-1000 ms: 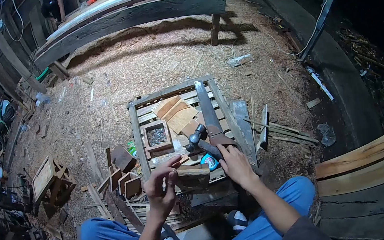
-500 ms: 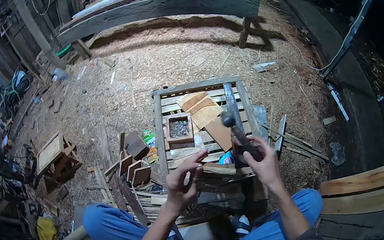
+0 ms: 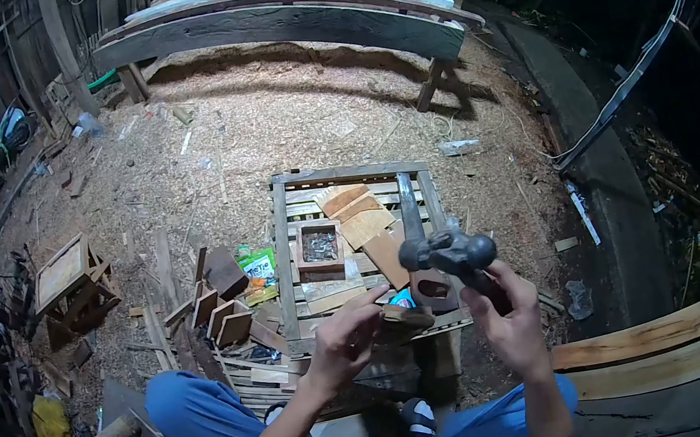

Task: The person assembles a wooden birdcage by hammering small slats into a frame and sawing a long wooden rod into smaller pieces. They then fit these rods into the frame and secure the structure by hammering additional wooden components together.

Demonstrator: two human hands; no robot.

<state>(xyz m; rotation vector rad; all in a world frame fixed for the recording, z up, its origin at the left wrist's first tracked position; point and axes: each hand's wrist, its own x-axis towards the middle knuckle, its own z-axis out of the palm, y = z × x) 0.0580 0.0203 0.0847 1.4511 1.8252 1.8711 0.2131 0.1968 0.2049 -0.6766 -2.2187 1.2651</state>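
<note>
My right hand (image 3: pixel 510 321) grips the handle of a ball-peen hammer (image 3: pixel 450 251) and holds it raised, its dark head lifted above the slatted wooden frame (image 3: pixel 284 246). My left hand (image 3: pixel 348 336) pinches something small, too small to make out, against a wooden piece (image 3: pixel 408 316) at the frame's near edge. On the frame lie a small wooden box of nails (image 3: pixel 320 246), several tan wood blocks (image 3: pixel 358 213) and a handsaw (image 3: pixel 410 209). I sit with blue-trousered legs (image 3: pixel 208 420) on either side.
Sawdust covers the ground. Wood offcuts (image 3: pixel 220 315) and a green packet (image 3: pixel 258 268) lie left of the frame. A small wooden crate (image 3: pixel 65 279) stands far left. A long plank bench (image 3: pixel 274 13) spans the back. Curved planks (image 3: pixel 675 333) sit at right.
My right hand picked the hammer up off the frame and swung it upward, so its head now hangs high. The left hand stayed at the frame's near edge. The camera view shifted.
</note>
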